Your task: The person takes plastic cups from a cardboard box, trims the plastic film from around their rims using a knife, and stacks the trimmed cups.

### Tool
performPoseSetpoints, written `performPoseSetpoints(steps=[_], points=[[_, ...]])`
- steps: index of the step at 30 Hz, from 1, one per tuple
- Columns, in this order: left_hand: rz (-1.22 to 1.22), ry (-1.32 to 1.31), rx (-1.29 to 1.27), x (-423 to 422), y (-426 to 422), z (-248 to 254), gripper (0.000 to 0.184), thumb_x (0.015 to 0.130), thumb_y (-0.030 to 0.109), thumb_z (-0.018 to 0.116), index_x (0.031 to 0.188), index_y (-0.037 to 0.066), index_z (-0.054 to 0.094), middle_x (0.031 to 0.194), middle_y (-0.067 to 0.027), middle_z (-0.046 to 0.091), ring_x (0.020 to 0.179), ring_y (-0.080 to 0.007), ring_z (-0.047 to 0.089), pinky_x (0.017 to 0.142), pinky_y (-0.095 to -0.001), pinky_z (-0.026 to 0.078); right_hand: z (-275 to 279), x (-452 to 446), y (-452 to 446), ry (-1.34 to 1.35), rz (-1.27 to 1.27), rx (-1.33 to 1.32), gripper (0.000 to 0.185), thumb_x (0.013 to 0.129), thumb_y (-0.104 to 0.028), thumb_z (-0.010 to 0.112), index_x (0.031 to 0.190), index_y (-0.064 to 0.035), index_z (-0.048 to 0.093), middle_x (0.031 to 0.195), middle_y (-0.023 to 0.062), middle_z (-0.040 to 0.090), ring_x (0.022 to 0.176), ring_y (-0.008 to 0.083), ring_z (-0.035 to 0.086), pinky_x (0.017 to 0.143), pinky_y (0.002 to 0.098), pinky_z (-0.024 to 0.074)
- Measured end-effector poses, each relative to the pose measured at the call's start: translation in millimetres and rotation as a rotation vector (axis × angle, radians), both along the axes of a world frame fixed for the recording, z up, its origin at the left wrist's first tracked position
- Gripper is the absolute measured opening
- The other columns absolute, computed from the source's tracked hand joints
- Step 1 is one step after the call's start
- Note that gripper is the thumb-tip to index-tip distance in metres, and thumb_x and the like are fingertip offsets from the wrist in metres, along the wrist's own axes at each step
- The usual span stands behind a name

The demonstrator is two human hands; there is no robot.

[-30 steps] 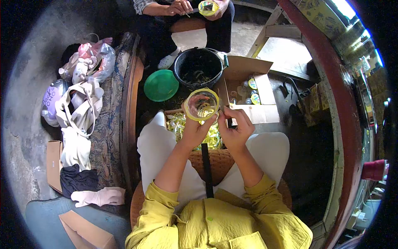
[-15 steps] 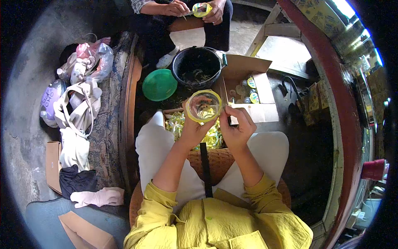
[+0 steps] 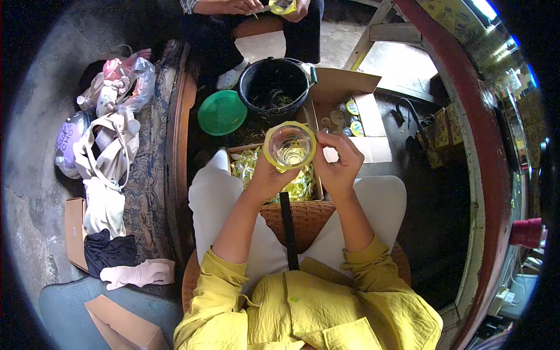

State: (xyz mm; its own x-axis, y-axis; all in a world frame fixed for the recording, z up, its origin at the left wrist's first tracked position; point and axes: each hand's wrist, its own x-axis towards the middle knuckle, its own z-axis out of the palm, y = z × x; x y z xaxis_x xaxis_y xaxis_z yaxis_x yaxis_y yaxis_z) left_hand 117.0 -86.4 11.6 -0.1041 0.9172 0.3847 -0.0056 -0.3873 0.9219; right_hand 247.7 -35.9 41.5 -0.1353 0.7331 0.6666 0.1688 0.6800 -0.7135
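Observation:
A clear plastic cup (image 3: 291, 153) with a yellow rim is held over my lap, its round opening facing up toward me. My left hand (image 3: 270, 182) wraps round the cup from below and the left. At the right side of the rim, the thumb and bent forefinger of my right hand (image 3: 340, 162) are pinched together against the edge; whatever lies between those fingertips is too small to make out. Below both hands sits a box of yellow and clear plastic strips (image 3: 248, 166), partly hidden by my left hand and the cup.
Ahead stand a black bucket (image 3: 251, 93) with scraps inside, a green lid (image 3: 221, 112) and an open cardboard box (image 3: 373, 111) holding several cups. Opposite sits another person (image 3: 236, 6) handling a yellow-rimmed cup and a thin tool. Bags (image 3: 114, 146) lie on the left bench.
The view has shifted slightly, and the cup has turned a little in my left hand. My right fingers have moved slightly up along the rim.

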Motion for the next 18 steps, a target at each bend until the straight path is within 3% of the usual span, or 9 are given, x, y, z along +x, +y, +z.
performPoseSetpoints(steps=[5,9,11,18], points=[[0.019,-0.073,0.005,-1,-1,-4,0.057,0.067,0.003,0.058,0.118,0.001,0.033,0.112,-0.0107,0.043,0.107,-0.0210,0.041,0.093,-0.0337,0.030,-5,-2,-3,0.025,-0.018,-0.003,0.017,0.063,0.006,0.063,0.079,0.0006,0.060,0.073,0.0120,0.061,0.064,0.0185,0.060,0.057,0.0250,0.0474],[0.065,-0.074,0.003,-4,-2,-1,0.060,0.063,0.002,0.063,0.114,0.003,0.031,0.106,-0.0096,0.045,0.103,-0.0206,0.044,0.091,-0.0334,0.032,-6,-3,-2,0.013,0.000,0.049,0.018,0.063,0.010,0.060,0.079,0.0027,0.058,0.069,0.0099,0.058,0.060,0.0140,0.056,0.056,0.0222,0.0441],[0.094,0.042,0.017,-4,-1,7,0.063,0.062,0.003,0.066,0.113,0.004,0.030,0.104,-0.0091,0.045,0.101,-0.0200,0.045,0.090,-0.0330,0.034,-5,-4,-3,0.027,0.010,0.027,0.017,0.064,0.006,0.062,0.080,0.0015,0.059,0.071,0.0110,0.060,0.062,0.0169,0.058,0.056,0.0237,0.0459],[0.064,-0.008,-0.023,-2,0,0,0.066,0.059,0.006,0.073,0.111,0.004,0.032,0.103,-0.0086,0.046,0.099,-0.0184,0.046,0.087,-0.0317,0.037,-3,-4,-4,0.034,0.020,0.009,0.016,0.064,0.006,0.063,0.079,0.0008,0.060,0.072,0.0112,0.061,0.061,0.0169,0.059,0.055,0.0240,0.0467]])
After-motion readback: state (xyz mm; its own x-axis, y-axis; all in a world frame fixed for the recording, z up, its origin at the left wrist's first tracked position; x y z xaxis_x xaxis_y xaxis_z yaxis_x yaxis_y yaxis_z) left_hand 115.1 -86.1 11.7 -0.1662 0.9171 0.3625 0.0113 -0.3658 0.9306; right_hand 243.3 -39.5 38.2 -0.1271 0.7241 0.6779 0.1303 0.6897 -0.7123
